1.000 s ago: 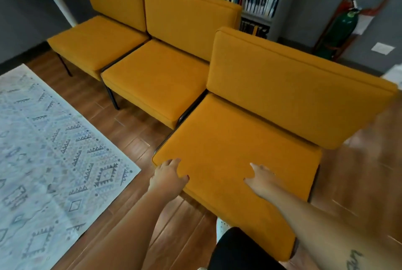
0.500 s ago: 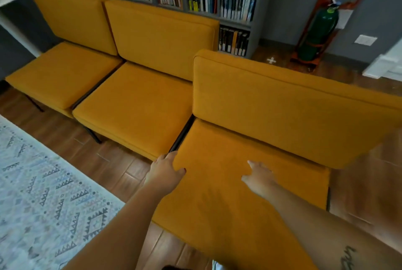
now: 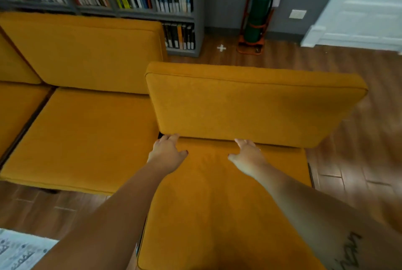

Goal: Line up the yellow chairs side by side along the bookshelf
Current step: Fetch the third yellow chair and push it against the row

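Observation:
Three yellow chairs are in view. The nearest chair stands forward of the row, its backrest well short of the grey bookshelf. A second chair sits to its left against the shelf, and a sliver of a third chair shows at the left edge. My left hand lies at the back left corner of the nearest seat, fingers at the gap under the backrest. My right hand rests flat on the same seat near the backrest, fingers spread.
A green fire extinguisher in an orange stand is beside the bookshelf on the wood floor. A white tape cross marks the floor. A white door frame is at far right. A patterned rug corner lies bottom left.
Both hands slid from the front of the seat to its back edge by the backrest. The view swung right and closer, so the first chair has nearly left the frame.

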A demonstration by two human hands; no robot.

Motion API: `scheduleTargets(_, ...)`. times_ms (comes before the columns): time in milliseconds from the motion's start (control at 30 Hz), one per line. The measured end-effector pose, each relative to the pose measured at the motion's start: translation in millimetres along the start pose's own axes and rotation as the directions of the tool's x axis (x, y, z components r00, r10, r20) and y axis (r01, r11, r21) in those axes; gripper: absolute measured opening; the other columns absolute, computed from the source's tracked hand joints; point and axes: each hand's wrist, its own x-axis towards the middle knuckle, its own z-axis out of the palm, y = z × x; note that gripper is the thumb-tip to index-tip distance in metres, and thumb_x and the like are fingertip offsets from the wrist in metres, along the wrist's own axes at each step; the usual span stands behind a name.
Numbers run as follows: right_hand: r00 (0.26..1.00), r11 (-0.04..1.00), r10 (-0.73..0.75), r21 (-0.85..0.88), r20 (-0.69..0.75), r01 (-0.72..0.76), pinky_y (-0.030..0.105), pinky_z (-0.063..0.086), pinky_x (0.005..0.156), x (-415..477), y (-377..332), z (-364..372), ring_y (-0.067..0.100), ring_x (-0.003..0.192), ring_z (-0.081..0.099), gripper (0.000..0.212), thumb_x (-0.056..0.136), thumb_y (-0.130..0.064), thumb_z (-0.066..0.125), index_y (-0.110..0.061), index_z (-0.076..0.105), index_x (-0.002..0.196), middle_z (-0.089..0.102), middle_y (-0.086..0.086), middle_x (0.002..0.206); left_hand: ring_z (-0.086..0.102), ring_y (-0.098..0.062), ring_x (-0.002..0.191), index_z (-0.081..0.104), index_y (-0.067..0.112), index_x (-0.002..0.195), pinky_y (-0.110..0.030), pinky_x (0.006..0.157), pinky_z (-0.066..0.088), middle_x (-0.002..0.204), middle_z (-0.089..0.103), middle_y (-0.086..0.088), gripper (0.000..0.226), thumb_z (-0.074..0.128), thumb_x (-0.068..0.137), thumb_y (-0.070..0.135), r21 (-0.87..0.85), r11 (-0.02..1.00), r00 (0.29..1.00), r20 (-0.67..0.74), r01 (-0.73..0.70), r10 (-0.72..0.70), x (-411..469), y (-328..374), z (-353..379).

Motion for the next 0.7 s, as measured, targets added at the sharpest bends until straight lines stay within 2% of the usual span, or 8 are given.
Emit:
scheduleTargets(200, 0.994, 0.995, 0.056, 0.093, -0.099, -0.047, 0.043, 0.034, 0.109, 28.2, -23.5, -25.3, 0.032, 0.142, 0.021, 0.067, 0.094, -0.036, 0.052, -0.027, 0.018, 0.152, 0.013, 0.005, 0.158, 0.015, -0.03, 0.143, 0.024, 0.024, 0.15, -0.047, 0.11, 0.03, 0.156, 0.019, -0.003, 0.065, 0.052, 0.094, 0.04, 0.065, 0.99, 0.992, 0.03, -0.127, 0.126, 64.8, 13.4, -29.7)
scheduleTargets(367, 0.97, 0.99, 0.067, 0.133, -0.232, -0.037, 0.041, 0.032, 0.108, 61.4, -31.1, -58.3, 0.033, 0.143, 0.017, 0.068, 0.094, -0.037, 0.053, -0.027, 0.018, 0.152, 0.011, 0.004, 0.158, -0.008, -0.031, 0.146, 0.019, 0.028, 0.15, -0.049, 0.116, 0.015, 0.16, 0.001, -0.005, 0.071, 0.054, 0.091, 0.045, 0.197, 0.963, 0.98, -0.039, -0.183, 0.194, 112.7, 34.1, -54.3)
scheduleTargets(467, 0.947, 0.997, 0.048, 0.071, -0.317, -0.027, 0.043, 0.031, 0.109, 82.3, -31.9, -80.1, 0.034, 0.143, 0.016, 0.073, 0.092, -0.039, 0.056, -0.026, 0.016, 0.151, 0.009, 0.005, 0.158, -0.016, -0.032, 0.145, 0.015, 0.032, 0.15, -0.055, 0.114, 0.012, 0.16, -0.011, -0.003, 0.077, 0.058, 0.088, 0.048, 0.269, 0.938, 0.967, -0.073, -0.218, 0.246, 139.1, 47.7, -63.3)
scheduleTargets(600, 0.937, 0.998, 0.024, -0.054, -0.35, -0.046, 0.05, 0.023, 0.114, 107.4, -30.2, -103.7, 0.034, 0.145, 0.006, 0.084, 0.088, -0.047, 0.06, -0.029, 0.009, 0.152, -0.001, 0.005, 0.16, -0.02, -0.032, 0.144, 0.006, 0.033, 0.151, -0.058, 0.113, 0.007, 0.159, -0.017, -0.001, 0.09, 0.062, 0.083, 0.053, 0.362, 0.898, 0.945, -0.109, -0.251, 0.308, 168.9, 68.6, -72.5)
scheduleTargets(700, 0.939, 0.973, 0.002, -0.217, -0.343, -0.081, 0.054, 0.011, 0.114, 128.1, -29.2, -116.4, 0.035, 0.145, -0.005, 0.098, 0.081, -0.055, 0.064, -0.031, 0.0, 0.152, -0.012, 0.006, 0.159, -0.019, -0.032, 0.144, -0.002, 0.034, 0.151, -0.06, 0.113, 0.005, 0.158, -0.019, 0.0, 0.104, 0.069, 0.077, 0.053, 0.419, 0.873, 0.949, -0.076, -0.249, 0.307, 191.5, 79.7, -79.3)
